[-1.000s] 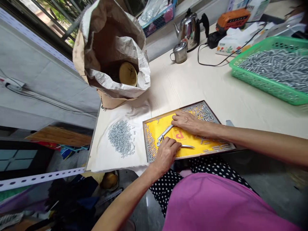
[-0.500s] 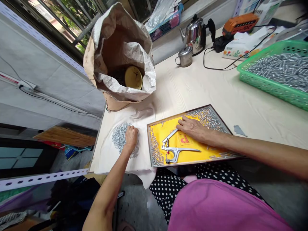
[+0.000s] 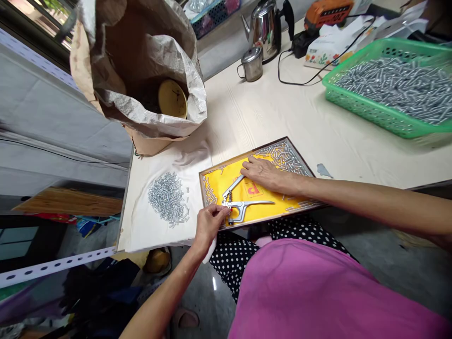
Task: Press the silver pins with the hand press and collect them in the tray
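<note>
A shallow tray [image 3: 303,165] with a yellow bottom lies at the table's near edge, small metal pieces strewn along its sides. Silver hand pliers [image 3: 243,206] rest in it. My left hand [image 3: 209,223] sits at the tray's near left corner, fingers pinched together beside the pliers' head; what they hold, if anything, is too small to see. My right hand [image 3: 263,173] lies flat on the yellow surface, fingertips against the pliers' upper handle. A pile of small metal pieces [image 3: 167,198] lies on white cloth [image 3: 148,230] left of the tray.
An open paper sack [image 3: 141,70] with a yellow cup [image 3: 172,99] inside stands at the back left. A green basket [image 3: 353,106] full of metal pieces sits at the right. A kettle [image 3: 264,28], a small steel mug [image 3: 252,65] and a black cable [image 3: 307,82] lie behind.
My left hand went from the pliers to the pile on the cloth, then came back to the tray's near left corner. My right hand stayed on the tray.
</note>
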Demonstrator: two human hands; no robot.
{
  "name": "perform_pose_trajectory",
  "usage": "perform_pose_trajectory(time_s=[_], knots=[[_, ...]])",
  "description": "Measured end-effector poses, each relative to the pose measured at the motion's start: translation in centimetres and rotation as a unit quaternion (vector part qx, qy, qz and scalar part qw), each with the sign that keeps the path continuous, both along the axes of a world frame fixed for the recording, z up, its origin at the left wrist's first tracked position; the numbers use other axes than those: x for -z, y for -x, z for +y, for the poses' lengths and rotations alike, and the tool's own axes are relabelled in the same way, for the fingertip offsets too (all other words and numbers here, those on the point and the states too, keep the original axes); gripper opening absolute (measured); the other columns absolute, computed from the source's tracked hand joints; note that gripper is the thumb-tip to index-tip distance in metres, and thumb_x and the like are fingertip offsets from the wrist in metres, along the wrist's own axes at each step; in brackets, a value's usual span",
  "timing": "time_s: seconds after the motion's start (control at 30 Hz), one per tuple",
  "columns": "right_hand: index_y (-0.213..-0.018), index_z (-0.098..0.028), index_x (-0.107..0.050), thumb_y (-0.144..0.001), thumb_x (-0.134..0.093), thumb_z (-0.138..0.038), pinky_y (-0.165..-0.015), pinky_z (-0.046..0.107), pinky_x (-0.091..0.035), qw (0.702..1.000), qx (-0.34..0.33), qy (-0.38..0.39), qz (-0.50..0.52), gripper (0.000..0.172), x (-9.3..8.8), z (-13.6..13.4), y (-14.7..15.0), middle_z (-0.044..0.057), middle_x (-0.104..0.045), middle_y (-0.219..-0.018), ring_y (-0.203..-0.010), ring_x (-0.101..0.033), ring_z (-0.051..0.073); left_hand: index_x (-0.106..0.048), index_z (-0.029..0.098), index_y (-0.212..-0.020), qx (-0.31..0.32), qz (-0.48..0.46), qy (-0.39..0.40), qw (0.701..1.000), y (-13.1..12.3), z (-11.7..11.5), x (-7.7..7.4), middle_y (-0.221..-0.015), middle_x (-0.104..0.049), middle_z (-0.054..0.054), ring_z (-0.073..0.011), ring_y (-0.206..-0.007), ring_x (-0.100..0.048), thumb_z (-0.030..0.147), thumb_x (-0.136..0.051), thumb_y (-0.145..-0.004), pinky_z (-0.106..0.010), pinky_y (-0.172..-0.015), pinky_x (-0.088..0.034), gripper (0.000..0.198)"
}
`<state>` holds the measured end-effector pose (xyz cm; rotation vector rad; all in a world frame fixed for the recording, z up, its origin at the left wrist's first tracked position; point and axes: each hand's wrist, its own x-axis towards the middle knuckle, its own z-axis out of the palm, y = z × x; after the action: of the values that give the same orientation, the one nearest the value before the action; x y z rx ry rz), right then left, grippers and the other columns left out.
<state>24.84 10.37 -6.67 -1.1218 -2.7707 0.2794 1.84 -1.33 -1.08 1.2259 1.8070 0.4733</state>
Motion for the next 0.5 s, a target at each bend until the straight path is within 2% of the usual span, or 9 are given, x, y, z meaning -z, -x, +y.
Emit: perform_pose_trajectory(time_s=[0.17,0.33,0.5], knots=[[-0.098,-0.022,-0.066,-0.097,-0.040,-0.014,-0.070,0.042,-0.038,1.000,0.012,-0.010,0.002,0.027,-0.04,-0.12,0.26,0.014,-0.064,-0.102,-0.101,-0.050,0.032,-0.075,0.017,-0.070,0.023,0.059,-0.028,0.998,-0.66,-0.27,0.34,-0.074,-0.074,-0.003,-0.0163,-0.070,-0.065,0.031,-0.073,-0.078,-0.025,-0.066,-0.047,0.016],[-0.099,-0.022,-0.066,-0.096,-0.044,-0.013,-0.070,0.041,-0.038,1.000,0.023,0.016,0.015,0.024,-0.29,-0.21,0.22,0.013,-0.064,-0.104,-0.103,-0.051,0.032,-0.075,0.017,-0.068,0.050,0.118,-0.018,0.992,-0.72,-0.13,0.03,-0.073,-0.073,-0.003,-0.0175,-0.071,-0.066,0.030,-0.072,-0.079,-0.026,-0.068,-0.046,0.017],[-0.097,-0.022,-0.065,-0.097,-0.046,-0.014,-0.067,0.038,-0.036,1.000,0.026,0.002,0.017,0.021,0.17,-0.05,0.33,0.012,-0.063,-0.103,-0.103,-0.051,0.030,-0.071,0.016,-0.064,0.090,0.136,0.009,0.987,-0.27,0.27,0.14,-0.067,-0.070,-0.003,-0.0174,-0.067,-0.062,0.034,-0.069,-0.078,-0.027,-0.064,-0.041,0.023]])
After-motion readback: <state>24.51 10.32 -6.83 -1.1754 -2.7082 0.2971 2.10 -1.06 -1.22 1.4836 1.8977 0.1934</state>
